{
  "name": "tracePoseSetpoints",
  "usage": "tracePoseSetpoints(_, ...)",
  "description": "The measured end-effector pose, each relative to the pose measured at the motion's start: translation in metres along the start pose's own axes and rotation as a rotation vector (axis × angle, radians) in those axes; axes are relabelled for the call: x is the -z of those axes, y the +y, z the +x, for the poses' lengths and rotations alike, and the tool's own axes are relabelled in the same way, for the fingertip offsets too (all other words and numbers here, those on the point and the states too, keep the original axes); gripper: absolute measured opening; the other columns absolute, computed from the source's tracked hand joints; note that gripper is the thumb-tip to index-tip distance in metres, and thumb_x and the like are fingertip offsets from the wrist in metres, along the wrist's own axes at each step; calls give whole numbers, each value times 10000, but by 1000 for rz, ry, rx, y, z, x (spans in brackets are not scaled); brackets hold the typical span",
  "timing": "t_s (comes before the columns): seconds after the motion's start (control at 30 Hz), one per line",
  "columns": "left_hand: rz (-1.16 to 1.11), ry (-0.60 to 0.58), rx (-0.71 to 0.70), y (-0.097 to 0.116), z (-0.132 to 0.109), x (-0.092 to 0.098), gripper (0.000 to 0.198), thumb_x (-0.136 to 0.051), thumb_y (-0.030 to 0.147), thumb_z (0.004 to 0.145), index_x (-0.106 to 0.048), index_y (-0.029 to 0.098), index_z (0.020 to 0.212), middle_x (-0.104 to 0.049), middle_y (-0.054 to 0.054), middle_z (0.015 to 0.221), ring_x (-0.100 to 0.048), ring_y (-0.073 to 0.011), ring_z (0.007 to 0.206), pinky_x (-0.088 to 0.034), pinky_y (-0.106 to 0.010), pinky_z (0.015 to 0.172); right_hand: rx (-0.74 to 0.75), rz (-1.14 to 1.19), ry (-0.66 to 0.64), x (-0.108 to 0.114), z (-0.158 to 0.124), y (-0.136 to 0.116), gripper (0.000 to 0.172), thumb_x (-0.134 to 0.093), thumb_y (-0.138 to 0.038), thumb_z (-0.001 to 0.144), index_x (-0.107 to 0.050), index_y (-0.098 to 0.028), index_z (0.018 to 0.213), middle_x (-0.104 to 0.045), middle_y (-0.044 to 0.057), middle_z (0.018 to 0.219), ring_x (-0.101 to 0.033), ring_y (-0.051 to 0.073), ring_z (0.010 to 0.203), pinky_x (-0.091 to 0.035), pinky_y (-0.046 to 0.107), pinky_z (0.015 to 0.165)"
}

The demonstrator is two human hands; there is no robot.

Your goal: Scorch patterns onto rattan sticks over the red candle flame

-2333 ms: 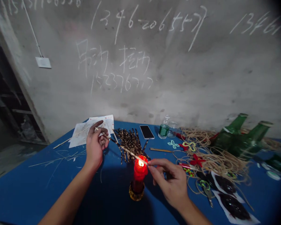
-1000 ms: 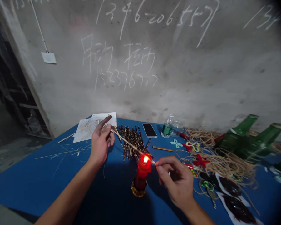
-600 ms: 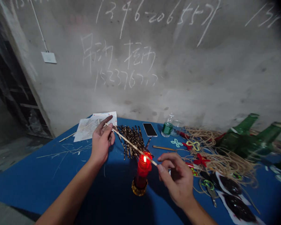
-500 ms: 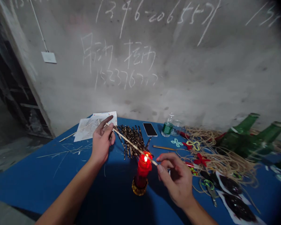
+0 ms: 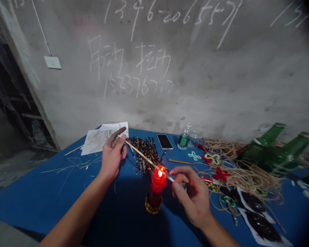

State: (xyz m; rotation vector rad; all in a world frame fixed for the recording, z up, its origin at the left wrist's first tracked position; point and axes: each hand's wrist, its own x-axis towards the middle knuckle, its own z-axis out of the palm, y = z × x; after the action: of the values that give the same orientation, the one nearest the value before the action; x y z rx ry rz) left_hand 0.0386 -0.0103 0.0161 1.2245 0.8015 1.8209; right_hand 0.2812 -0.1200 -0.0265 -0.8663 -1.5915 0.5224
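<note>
A thin pale bamboo stick (image 5: 141, 156) spans between both hands, its right part lying just over the flame of a lit red candle (image 5: 156, 187) in a gold holder. My left hand (image 5: 112, 154) pinches the stick's far left end, forefinger stretched out. My right hand (image 5: 190, 195) pinches the near right end between thumb and fingertips, right beside the candle. Behind the candle lies a pile of scorched, dark-banded sticks (image 5: 143, 152) on the blue table (image 5: 41, 195).
White papers (image 5: 100, 139) and loose pale sticks lie at the back left. A phone (image 5: 164, 141) and a small bottle of green liquid (image 5: 183, 138) stand behind. To the right are tangled twine (image 5: 242, 171), coloured ornaments, scissors (image 5: 230, 206) and green glass bottles (image 5: 267, 151).
The stick has slid slightly over the flame, with my right hand shifting a little along its end. My left hand keeps its hold at the far end. The candle has stayed put.
</note>
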Motion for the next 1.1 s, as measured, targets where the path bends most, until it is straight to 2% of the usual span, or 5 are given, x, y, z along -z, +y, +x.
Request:
tracePoseSetpoints(0.27, 19, -19, 15, -1, 0, 0, 446, -790, 400, 928, -761, 184, 1318, -629, 1, 651, -358, -32, 414, -203, -226, 412, -42, 45, -23, 2, -2, 0, 219, -617, -406, 1053, -635, -229, 1181, -489, -77, 619, -534, 150, 519, -424, 277, 531)
tracePoseSetpoints(0.53, 41, -54, 49, 0, -1, 1, 431, -784, 421, 933, -762, 174, 1285, -480, 65, 548, -343, -47, 422, -192, -248, 431, -75, 112, -3, 2, -2, 7, 231, -594, -442, 1063, -657, -243, 1161, -609, -47, 635, -516, 139, 515, -373, 230, 454)
tracePoseSetpoints(0.73, 54, -59, 59, -1, 0, 2, 409, -788, 432, 924, -775, 185, 1249, -649, -2, 684, -370, -47, 432, -183, -276, 432, -56, 179, 35, 1, -3, 12, 200, -560, -403, 1096, -703, -263, 1098, -693, -24, 721, -574, 119, 519, -402, 208, 447)
tracePoseSetpoints(0.97, 80, -71, 79, 0, 1, 1, 328, -757, 434, 936, -788, 161, 1115, -652, -1, 650, -405, -33, 416, -208, -227, 436, -1, 117, -74, 4, -1, 5, 436, -500, -454, 1108, -718, -220, 812, -610, -21, 596, -520, 109, 474, -383, 235, 482)
tracePoseSetpoints(1.1, 93, -119, 120, 0, 0, 1, 346, -712, 456, 951, -779, 148, 1094, -628, 5, 592, -409, -48, 400, -195, -210, 418, 29, 98, -150, 9, -3, 8, 520, -487, -521, 1091, -728, -207, 753, -611, 4, 601, -543, 125, 505, -382, 257, 502)
